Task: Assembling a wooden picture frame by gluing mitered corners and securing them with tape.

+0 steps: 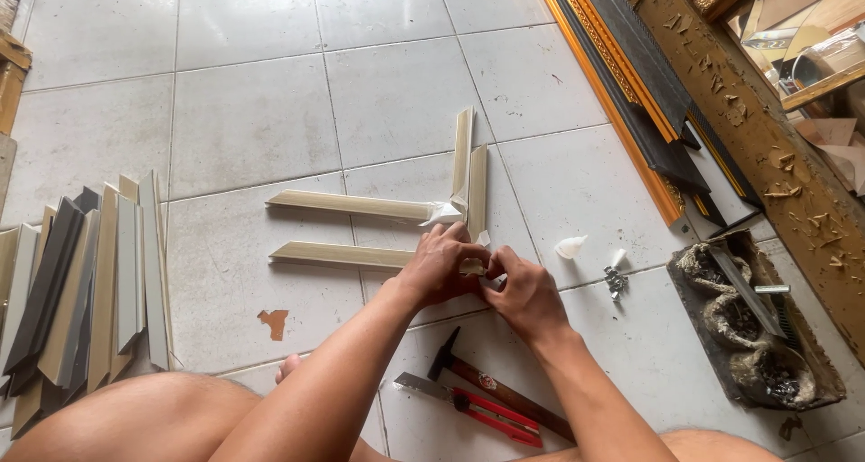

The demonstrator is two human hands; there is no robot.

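**Both hands pinching a frame corner on the floor**

Nearest, a red-handled hammer (491, 387) and red-gripped pliers (468, 406) are lying on the white tiled floor (252, 120). Left hand (439, 266) and right hand (525, 295) are meeting, fingers clamped on the corner of a beige wooden moulding strip (347, 256). Beyond, a second joined beige moulding pair (396, 205) is lying.

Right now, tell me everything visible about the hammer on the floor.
The hammer lies flat on the white tiled floor, below the person's right hand and untouched by either hand. It has a dark metal head pointing up-left and a long brown wooden-looking handle running down-right. It sits close alongside the red-handled pliers; whether they touch is unclear.
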